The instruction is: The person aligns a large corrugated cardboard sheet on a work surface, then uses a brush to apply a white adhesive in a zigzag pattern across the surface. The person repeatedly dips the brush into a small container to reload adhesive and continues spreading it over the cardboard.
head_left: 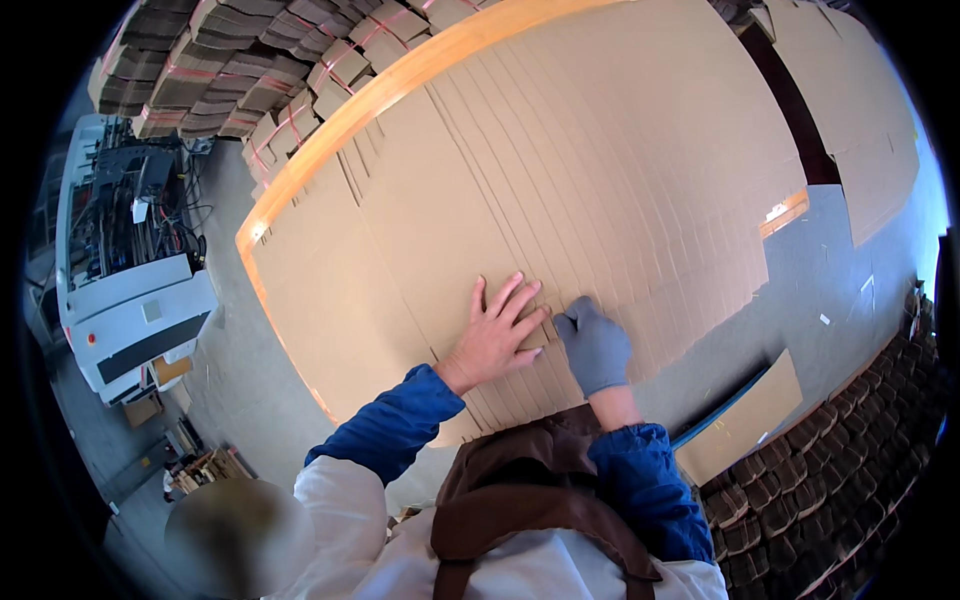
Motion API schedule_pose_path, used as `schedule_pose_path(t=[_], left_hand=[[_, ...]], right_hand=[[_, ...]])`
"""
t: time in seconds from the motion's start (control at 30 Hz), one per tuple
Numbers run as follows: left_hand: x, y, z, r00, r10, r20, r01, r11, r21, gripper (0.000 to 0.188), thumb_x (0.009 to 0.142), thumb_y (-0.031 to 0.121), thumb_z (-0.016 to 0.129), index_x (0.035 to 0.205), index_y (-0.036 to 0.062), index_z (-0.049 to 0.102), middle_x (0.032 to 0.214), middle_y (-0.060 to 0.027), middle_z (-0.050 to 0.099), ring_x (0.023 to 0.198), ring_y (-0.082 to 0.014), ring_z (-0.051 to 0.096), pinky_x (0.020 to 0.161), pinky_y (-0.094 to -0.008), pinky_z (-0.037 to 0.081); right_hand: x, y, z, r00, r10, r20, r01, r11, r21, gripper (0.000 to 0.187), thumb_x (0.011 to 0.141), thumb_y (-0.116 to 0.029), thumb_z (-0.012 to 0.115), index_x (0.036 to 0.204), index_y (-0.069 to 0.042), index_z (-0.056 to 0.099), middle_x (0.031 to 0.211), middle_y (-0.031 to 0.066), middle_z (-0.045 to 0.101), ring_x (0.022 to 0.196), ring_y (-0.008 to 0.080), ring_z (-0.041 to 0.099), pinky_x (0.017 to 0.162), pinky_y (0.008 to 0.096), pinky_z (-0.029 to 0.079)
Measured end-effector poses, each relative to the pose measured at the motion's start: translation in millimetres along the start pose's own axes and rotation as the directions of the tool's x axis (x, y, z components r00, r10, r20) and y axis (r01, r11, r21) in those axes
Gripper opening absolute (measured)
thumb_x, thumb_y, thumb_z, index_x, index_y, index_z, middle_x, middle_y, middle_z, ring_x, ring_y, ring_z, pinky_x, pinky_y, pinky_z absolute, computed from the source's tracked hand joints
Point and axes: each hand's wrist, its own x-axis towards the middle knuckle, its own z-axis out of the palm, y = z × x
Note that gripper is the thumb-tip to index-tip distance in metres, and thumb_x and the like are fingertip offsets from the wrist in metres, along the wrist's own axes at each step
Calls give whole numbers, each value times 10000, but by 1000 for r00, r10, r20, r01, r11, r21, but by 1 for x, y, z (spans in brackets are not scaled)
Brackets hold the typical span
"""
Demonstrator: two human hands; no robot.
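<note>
In the head view, a person stands at a large surface (460, 48) with an orange wooden edge, where wide brown cardboard (640, 150) covers most of the top. Long, roughly parallel lines run across the cardboard; whether they are cuts, creases or sheet edges cannot be told. The bare left hand (500, 330) lies open on the near part of the cardboard, palm down and fingers spread, pointing away from the body. Just beside it, the right hand (596, 346), in a grey glove, is closed with its fingers curled in at the cardboard; whether it grips anything is hidden. Both forearms wear blue sleeve covers (375, 430), and a brown apron (530, 490) hangs in front of the body.

Beyond a dark gap at the upper right lies another cardboard piece (850, 100). To the right of the person, a smaller cardboard panel (745, 425) sits near rows of stacked dark brown pieces (820, 490). Strapped cardboard bundles (220, 75) are piled at the upper left, and a white and black machine (135, 320) stands on the grey floor (240, 370) at the left.
</note>
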Motion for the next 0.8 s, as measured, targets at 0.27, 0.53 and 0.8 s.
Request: schedule_pose_path(t=[0.27, 0.53, 0.8], left_hand=[[1, 5, -5, 1000, -13, -12, 13, 999, -32, 640, 736, 493, 770, 1256, 159, 605, 1500, -102, 404, 1431, -327, 302, 1088, -714, 185], [82, -119, -61, 830, -255, -495, 287, 958, -12, 437, 906, 234, 644, 1310, 95, 551, 1418, -129, 497, 1343, -341, 423, 1108, -566, 274], [138, -254, -114, 782, -500, -372, 531, 847, -22, 475, 911, 327, 666, 1323, 114, 563, 1320, -113, 588, 1279, -309, 498, 1060, -482, 372]], right_hand=[[-1, 6, 6, 998, -50, -25, 50, 999, 0, 271, 882, -347, 676, 885, -102, 561, 770, 132, 689, 710, 359, 683, 613, 486, 519], [0, -4, -3, 1000, -1, 10, 1, 1000, 9, 264, 869, -337, 697, 887, -103, 576, 747, 144, 688, 709, 362, 684, 631, 484, 521], [0, -2, 2, 1000, -28, -5, 28, 999, -18, 272, 879, -357, 686, 889, -112, 570, 718, 137, 682, 688, 347, 687, 601, 475, 520]])
